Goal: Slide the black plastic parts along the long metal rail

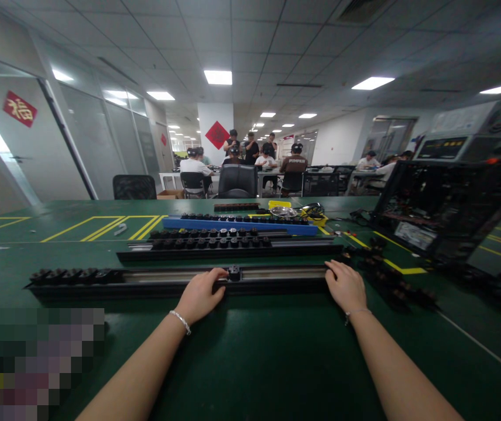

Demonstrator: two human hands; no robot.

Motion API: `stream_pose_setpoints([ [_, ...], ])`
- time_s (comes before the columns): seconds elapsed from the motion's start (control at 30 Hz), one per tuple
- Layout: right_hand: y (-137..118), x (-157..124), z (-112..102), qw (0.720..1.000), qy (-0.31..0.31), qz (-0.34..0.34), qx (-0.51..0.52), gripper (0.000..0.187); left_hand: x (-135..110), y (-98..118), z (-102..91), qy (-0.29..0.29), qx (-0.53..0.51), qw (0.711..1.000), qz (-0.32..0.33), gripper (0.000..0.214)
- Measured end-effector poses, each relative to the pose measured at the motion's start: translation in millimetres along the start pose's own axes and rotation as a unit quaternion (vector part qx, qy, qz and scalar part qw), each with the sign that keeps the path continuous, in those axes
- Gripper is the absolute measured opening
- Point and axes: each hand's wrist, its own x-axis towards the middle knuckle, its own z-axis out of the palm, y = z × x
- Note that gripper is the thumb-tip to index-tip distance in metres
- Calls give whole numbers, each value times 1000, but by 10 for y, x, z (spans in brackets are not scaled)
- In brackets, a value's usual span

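Note:
A long black rail (pixel 158 289) with a pale channel lies crosswise on the green table in front of me. My left hand (pixel 200 295) is curled at its middle, fingertips against a small black block (pixel 233 272) in the channel and thumb near the rail's front side. At the right end, my right hand (pixel 346 286) has its fingers bent over the rail, steadying contact with it. Several similar black blocks (pixel 75 276) sit in a row at the rail's left end. My fingers partly hide both contact spots.
Behind lie another black rail (pixel 233 251) with blocks and a blue rail (pixel 242 224). Loose black parts (pixel 386 275) are scattered at the right, near an open computer case (pixel 443 204). A metal dish (pixel 282 211) stands farther back. Several people sit or stand beyond the table.

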Motion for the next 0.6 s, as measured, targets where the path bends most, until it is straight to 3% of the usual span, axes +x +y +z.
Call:
stream_pose_setpoints([
  [0.6,-53,-13,10,1000,2,28,3,43,-7,110,-12,-52,52,996,47,47],
])
